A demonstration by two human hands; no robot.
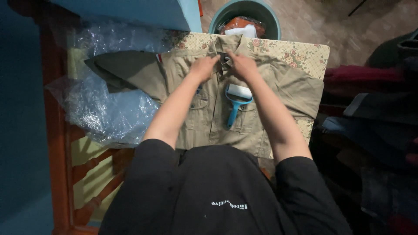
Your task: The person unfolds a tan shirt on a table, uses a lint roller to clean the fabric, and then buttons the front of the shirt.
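Note:
A khaki short-sleeved shirt (278,87) lies flat, front up, on a table with a floral cloth (305,54). My left hand (203,67) and my right hand (242,65) meet at the shirt's collar and top of the button placket, fingers pinching the fabric there. A blue-handled lint roller (236,102) with a white head rests on the shirt's chest, just below my right hand.
Crumpled clear plastic wrap (104,109) covers the table's left side over a wooden chair frame (56,143). A teal bucket (265,13) holding an orange and white item stands beyond the table. Dark clothes (374,100) are piled at the right.

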